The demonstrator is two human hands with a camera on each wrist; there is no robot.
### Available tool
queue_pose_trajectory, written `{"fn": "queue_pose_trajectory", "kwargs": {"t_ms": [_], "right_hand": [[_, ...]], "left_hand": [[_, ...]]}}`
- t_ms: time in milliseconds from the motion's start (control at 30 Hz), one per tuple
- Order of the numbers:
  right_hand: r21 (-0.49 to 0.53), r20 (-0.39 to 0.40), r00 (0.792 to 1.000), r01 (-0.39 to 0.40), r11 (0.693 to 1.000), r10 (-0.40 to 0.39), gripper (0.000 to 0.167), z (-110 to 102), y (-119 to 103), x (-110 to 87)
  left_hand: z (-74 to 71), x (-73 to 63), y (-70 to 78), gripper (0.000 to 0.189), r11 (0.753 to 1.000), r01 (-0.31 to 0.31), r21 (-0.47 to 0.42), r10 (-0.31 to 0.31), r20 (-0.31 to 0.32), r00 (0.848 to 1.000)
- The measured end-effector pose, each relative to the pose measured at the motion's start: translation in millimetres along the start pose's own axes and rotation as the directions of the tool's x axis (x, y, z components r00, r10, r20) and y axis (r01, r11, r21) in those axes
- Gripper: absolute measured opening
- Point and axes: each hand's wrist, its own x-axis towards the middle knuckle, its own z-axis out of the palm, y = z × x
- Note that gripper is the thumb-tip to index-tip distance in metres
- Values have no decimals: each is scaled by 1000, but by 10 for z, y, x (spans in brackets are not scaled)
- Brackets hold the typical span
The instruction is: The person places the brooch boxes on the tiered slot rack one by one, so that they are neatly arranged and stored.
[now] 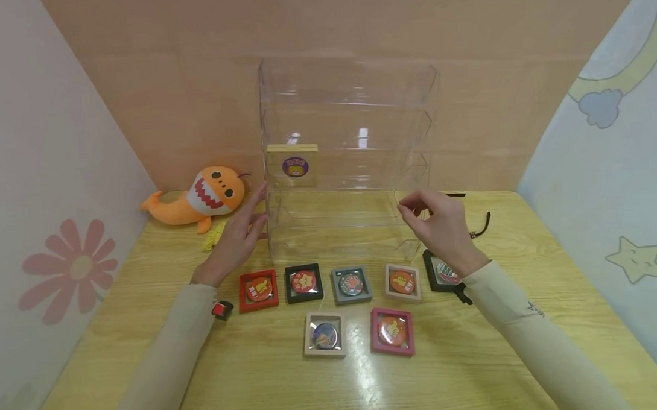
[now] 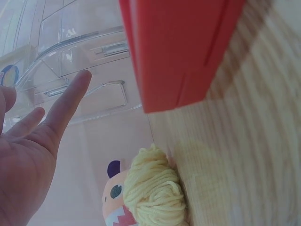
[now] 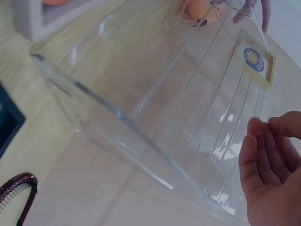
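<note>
A clear plastic tiered rack (image 1: 345, 224) stands upright at the back of the table. My left hand (image 1: 234, 241) is at its lower left side, fingers extended; whether it touches the rack is unclear. By the rack's right side, my right hand (image 1: 440, 225) has curled fingers with the fingertips meeting the thumb. Nothing shows between those fingertips in the right wrist view. A cream square frame with a purple round badge (image 1: 293, 166) leans in a left part of the rack. Red (image 1: 250, 299), black (image 1: 290, 294) and grey-blue (image 1: 339, 296) badge frames lie in front.
Nearer me are a beige frame (image 1: 310, 351) and a pink frame (image 1: 377, 345). An orange shark plush (image 1: 182, 210) and a yellow yarn ball (image 2: 155, 188) sit left of the rack. A comb (image 3: 19, 181) lies to the right. Wall panels border both sides.
</note>
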Motion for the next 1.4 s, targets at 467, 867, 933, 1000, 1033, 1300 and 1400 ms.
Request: {"fn": "queue_pose_trajectory", "kwargs": {"t_ms": [467,867,933,1000,1033,1300,1400], "right_hand": [[10,1,998,-66,998,66,14,-313,72,-350],[-66,12,987,-160,985,161,17,-567,168,-688],[-71,16,982,-187,980,188,18,-613,193,-755],[-78,16,977,-213,974,214,19,-659,223,-821],[-80,14,973,-228,970,230,20,-680,238,-855],[-98,22,952,-303,948,307,18,-814,320,-1091],[-107,33,941,-332,937,337,16,-858,358,-1176]], "left_hand": [[-33,-17,8,64,1000,-7,20,7,-8,1000],[-70,-31,-4,65,1000,-1,26,1,-8,1000],[-75,-29,-11,65,1000,-1,21,2,-7,1000],[-76,-31,-14,65,1000,2,18,-2,-5,1000],[-77,-31,-16,65,1000,3,15,-3,-5,1000],[-66,-30,-27,65,1000,1,-13,-1,-1,1000],[-64,-22,-26,64,1000,-3,-6,3,-1,1000]]}}
